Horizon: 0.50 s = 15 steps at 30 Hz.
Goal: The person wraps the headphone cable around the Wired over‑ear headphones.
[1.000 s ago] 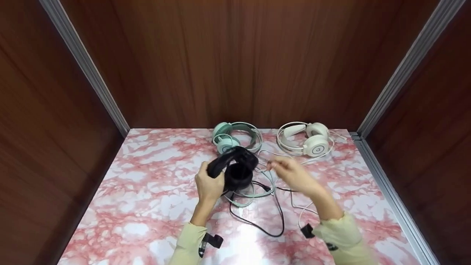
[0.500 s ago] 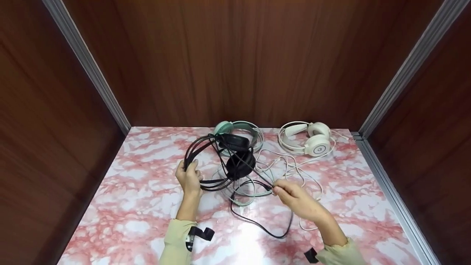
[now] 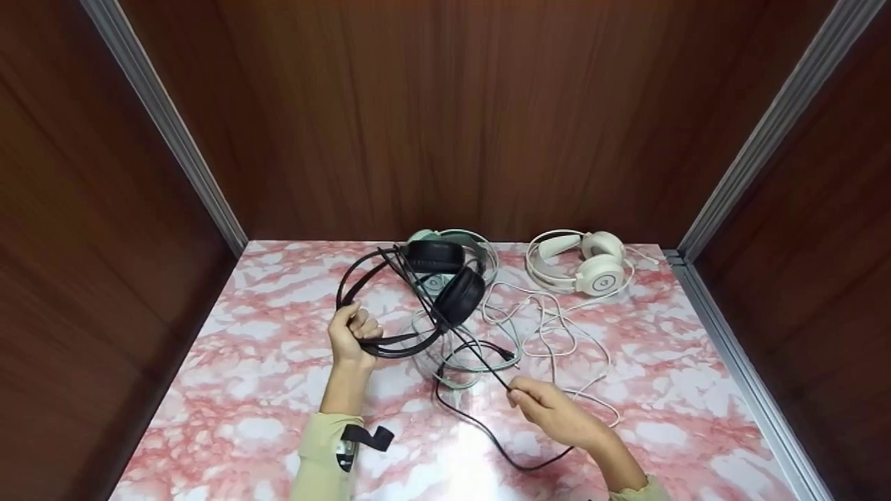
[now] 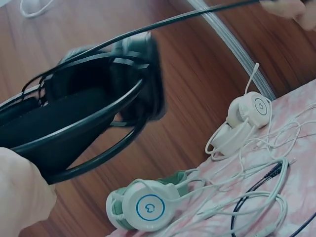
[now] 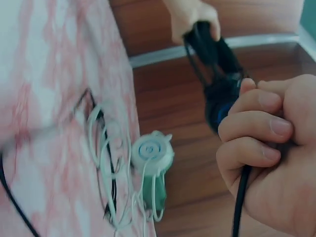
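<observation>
My left hand (image 3: 353, 339) grips the headband of a black headset (image 3: 461, 298), its fingers curled round the band. The headset is held up, its ear cups toward the right, overlapping a mint green headset (image 3: 435, 284) behind it in the head view. Lower right, my right hand (image 3: 553, 412) holds the black cable (image 3: 487, 365) in curled fingers, and the cable runs taut up to the headset. In the right wrist view the black cable (image 5: 240, 202) comes out below the fist. The rest of it loops down on the table toward a plug (image 3: 507, 353).
A white headset (image 3: 600, 275) lies at the back right of the pink marbled table (image 3: 257, 390). White and mint cables (image 3: 557, 327) tangle in the middle, with part of the black cable among them. Brown wood-look panels (image 3: 445, 125) enclose the back and sides.
My left hand has shifted left and turned the black headset so its band opens to view. My right hand took hold of the black cable and drew it down toward me.
</observation>
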{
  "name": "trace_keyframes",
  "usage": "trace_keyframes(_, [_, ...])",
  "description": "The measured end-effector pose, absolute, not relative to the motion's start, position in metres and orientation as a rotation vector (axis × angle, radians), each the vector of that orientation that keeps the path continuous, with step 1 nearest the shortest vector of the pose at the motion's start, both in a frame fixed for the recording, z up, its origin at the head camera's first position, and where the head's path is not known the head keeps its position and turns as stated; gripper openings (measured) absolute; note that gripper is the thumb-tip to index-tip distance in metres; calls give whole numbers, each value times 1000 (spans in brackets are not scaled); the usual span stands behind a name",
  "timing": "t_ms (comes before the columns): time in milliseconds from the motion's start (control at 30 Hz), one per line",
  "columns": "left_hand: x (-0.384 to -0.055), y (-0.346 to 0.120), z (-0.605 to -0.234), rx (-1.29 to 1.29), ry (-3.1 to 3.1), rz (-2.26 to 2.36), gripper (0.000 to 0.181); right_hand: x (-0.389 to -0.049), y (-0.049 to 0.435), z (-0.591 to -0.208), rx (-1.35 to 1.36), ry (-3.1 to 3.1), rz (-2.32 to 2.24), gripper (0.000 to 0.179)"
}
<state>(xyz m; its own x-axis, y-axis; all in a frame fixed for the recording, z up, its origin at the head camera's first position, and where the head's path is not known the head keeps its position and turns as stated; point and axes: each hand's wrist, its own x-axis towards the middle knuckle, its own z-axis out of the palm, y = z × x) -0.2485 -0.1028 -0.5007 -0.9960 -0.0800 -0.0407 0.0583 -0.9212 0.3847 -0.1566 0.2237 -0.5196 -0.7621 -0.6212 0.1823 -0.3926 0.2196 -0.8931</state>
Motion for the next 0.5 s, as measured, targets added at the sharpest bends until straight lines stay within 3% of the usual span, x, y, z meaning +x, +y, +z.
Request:
trace_keyframes(267, [-247,-128,-508,-306,-164,-3203,29,-167,250,-542,-773,2203,-1396,28])
trace_keyframes(500, [-246,-141,-511,-722,14,-3275,9,-210,276,-552,-564,2431,-1397,36])
